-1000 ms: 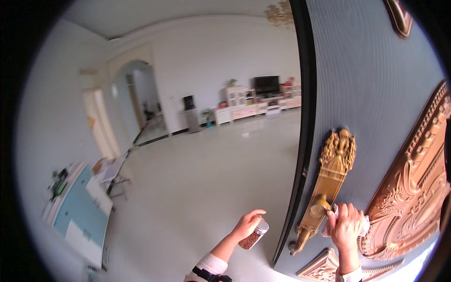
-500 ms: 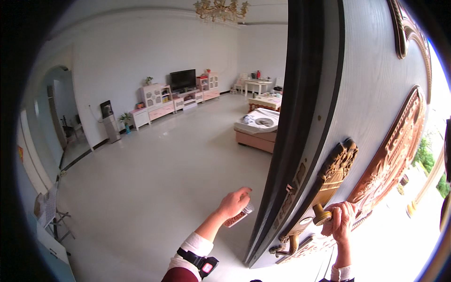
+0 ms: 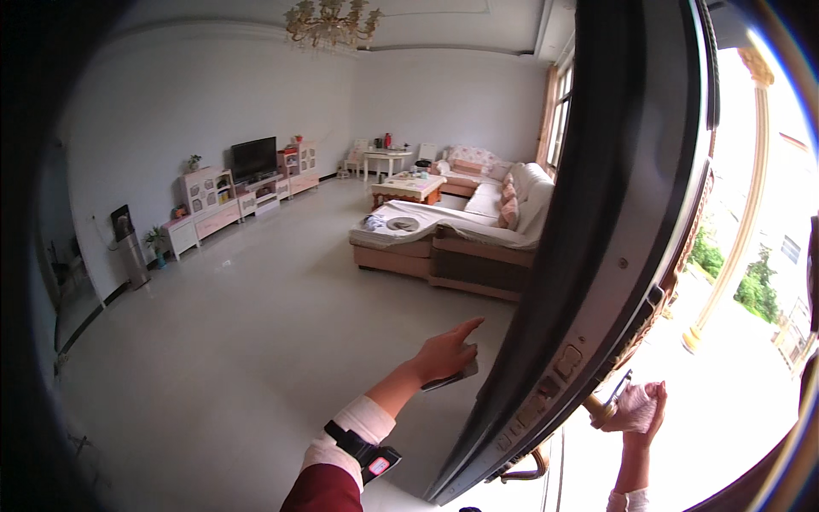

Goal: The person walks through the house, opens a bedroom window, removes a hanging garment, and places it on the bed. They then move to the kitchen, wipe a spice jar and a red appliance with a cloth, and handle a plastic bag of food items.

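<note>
A thick dark door [image 3: 554, 256] stands edge-on to the right of centre, with metal lock plates [image 3: 546, 392] set in its edge. On its outer side, my right hand [image 3: 636, 410] is closed at a brass door knob [image 3: 602, 411]; its palm is washed out by glare. Below the knob, a curved door handle [image 3: 531, 468] juts out. My left hand [image 3: 445, 354] is just left of the door edge, index finger stretched toward it without touching. The other fingers hold a small flat thing [image 3: 452, 377] whose kind I cannot make out.
Indoors, a pale sofa [image 3: 503, 200] and a low table [image 3: 405, 189] stand beyond the door. Along the far wall are a television [image 3: 254, 158], white-and-pink cabinets [image 3: 209, 200] and a potted plant [image 3: 158, 243]. Outside, a tall column [image 3: 738, 230] rises beside green shrubs.
The view has swung right, and the door now shows its edge rather than its carved face. More of the sofa appears. My left index finger has stretched out; my right hand stays at the knob.
</note>
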The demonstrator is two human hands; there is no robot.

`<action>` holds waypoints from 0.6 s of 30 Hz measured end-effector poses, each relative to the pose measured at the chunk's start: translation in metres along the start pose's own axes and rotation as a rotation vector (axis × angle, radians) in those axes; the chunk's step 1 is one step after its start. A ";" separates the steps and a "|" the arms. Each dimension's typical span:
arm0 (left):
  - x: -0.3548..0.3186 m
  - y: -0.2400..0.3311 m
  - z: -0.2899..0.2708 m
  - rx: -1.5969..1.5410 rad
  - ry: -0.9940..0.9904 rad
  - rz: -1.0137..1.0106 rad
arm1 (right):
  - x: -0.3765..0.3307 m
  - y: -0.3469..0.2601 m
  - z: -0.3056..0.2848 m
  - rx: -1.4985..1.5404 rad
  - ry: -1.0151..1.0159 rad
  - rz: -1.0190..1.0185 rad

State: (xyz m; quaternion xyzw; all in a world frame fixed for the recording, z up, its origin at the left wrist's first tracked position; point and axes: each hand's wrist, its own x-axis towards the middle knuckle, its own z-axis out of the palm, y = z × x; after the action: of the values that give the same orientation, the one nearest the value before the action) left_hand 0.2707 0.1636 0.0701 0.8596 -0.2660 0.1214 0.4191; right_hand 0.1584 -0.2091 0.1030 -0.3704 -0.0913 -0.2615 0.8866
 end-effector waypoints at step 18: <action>0.108 0.021 0.012 -0.014 -0.527 0.660 | -0.166 -0.024 0.022 -0.571 0.167 0.028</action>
State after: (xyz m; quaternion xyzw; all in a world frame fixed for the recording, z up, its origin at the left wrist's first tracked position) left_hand 0.3485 0.1053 0.1235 0.7269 -0.6260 0.0234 0.2813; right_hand 0.0054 -0.1418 0.0744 -0.5833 0.0643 -0.2941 0.7544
